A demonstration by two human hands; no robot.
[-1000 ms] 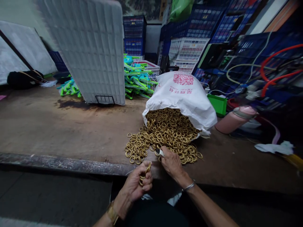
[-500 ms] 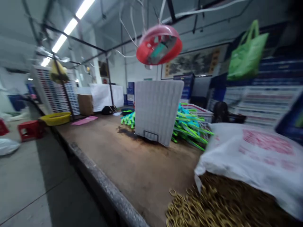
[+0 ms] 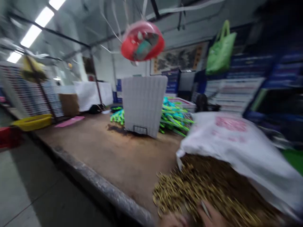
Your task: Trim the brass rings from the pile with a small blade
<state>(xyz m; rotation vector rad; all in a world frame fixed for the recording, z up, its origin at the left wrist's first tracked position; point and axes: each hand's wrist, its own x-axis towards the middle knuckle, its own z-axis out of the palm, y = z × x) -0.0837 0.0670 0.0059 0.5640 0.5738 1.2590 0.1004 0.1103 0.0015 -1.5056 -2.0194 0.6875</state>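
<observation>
At the bottom edge, my left hand (image 3: 172,219) is blurred and mostly cut off, low against a heap of brass-coloured rings (image 3: 175,192). My right hand (image 3: 214,217) is beside it over the same heap, its fingers drawn together. A slim greyish thing (image 3: 205,209) shows at those fingers, too smeared to name. The rings spill from a white sack (image 3: 220,135) with red print, lying on its side on the brown worktable (image 3: 113,160).
A pale ribbed panel (image 3: 144,105) stands upright on the table, with green and turquoise pieces (image 3: 174,115) behind it. Above hangs a red lamp shade (image 3: 142,41). A yellow basin (image 3: 33,122) and a pink sheet (image 3: 69,121) lie toward the left.
Both my hands have come into view at the bottom, at the rings. The view has swung right, so the panel, lamp and sack appear further left.
</observation>
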